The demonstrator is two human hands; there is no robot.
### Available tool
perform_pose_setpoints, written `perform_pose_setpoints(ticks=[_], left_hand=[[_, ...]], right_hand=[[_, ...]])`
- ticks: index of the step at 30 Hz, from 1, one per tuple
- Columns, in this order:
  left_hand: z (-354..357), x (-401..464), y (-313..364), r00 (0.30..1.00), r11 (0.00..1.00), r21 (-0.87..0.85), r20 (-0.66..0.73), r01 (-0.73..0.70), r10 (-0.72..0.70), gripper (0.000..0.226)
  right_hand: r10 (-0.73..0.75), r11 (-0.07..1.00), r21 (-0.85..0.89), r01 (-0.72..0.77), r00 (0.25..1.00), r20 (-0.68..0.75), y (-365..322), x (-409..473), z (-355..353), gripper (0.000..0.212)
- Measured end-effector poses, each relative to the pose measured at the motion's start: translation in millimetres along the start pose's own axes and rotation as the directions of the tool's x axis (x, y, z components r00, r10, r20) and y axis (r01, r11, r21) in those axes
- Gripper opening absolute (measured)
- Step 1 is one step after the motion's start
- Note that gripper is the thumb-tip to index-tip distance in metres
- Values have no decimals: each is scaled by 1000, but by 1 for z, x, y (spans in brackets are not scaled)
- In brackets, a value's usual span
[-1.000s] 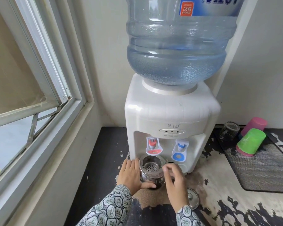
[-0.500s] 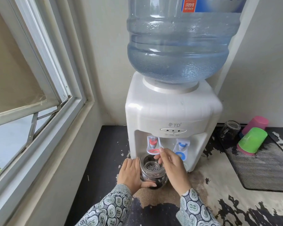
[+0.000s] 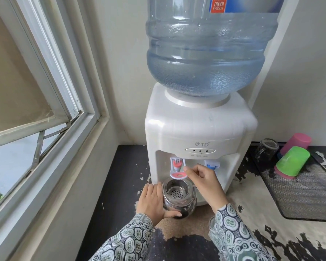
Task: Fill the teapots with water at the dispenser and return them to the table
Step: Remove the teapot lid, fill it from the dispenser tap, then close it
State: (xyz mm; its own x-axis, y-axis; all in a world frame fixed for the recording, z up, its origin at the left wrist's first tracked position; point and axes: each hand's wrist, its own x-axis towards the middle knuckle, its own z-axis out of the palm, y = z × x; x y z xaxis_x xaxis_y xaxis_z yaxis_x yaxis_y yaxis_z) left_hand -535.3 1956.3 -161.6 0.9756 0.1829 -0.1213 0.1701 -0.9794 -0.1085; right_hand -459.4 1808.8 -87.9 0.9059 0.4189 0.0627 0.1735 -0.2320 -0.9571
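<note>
A small steel teapot (image 3: 179, 201) stands lidless under the red tap (image 3: 177, 170) of the white water dispenser (image 3: 196, 132), its strainer basket visible inside. My left hand (image 3: 152, 201) wraps around the pot's left side, thumb across its front. My right hand (image 3: 203, 182) is raised beside the red tap, with fingertips touching the right edge of the tap's lever. A blue tap (image 3: 212, 164) sits to the right, partly hidden behind my right hand. No water stream is visible.
A large blue water bottle (image 3: 205, 53) sits on the dispenser. To the right, a black mat (image 3: 305, 196) carries a green cup (image 3: 292, 161), a pink cup (image 3: 297, 141) and a glass mug (image 3: 266, 150). A window frame (image 3: 68, 140) lines the left.
My right hand rose from the teapot's rim to the red tap's lever. The lid seen on the counter a second ago is now out of sight behind my right sleeve.
</note>
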Motion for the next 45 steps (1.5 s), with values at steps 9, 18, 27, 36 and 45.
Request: perform_pose_setpoints(ticks=[9,18,27,36,45], left_hand=[[0,2,-1,1000,1000,11,-1,-2,2,140],[3,4,-1,1000,1000,-3,7,-11,11,145],[9,0,1,997,999,-35,-71,-17,15,150],[37,-25,13,991,995,-97,-131,-31,18,121],[68,-62,27,997,981,-192,-67,18,-32,117]], right_hand=[[12,999,-42,-12,1000,-1,21,-9,5,16],[-135,918,-395,49,972,-194,73,-17,38,18],[366,926,140,-351,925,-104,99,-41,41,66],[415,817,425,-391,909,39,104,-73,36,52],[434,859,280,-428,900,46,118,-114,38,53]])
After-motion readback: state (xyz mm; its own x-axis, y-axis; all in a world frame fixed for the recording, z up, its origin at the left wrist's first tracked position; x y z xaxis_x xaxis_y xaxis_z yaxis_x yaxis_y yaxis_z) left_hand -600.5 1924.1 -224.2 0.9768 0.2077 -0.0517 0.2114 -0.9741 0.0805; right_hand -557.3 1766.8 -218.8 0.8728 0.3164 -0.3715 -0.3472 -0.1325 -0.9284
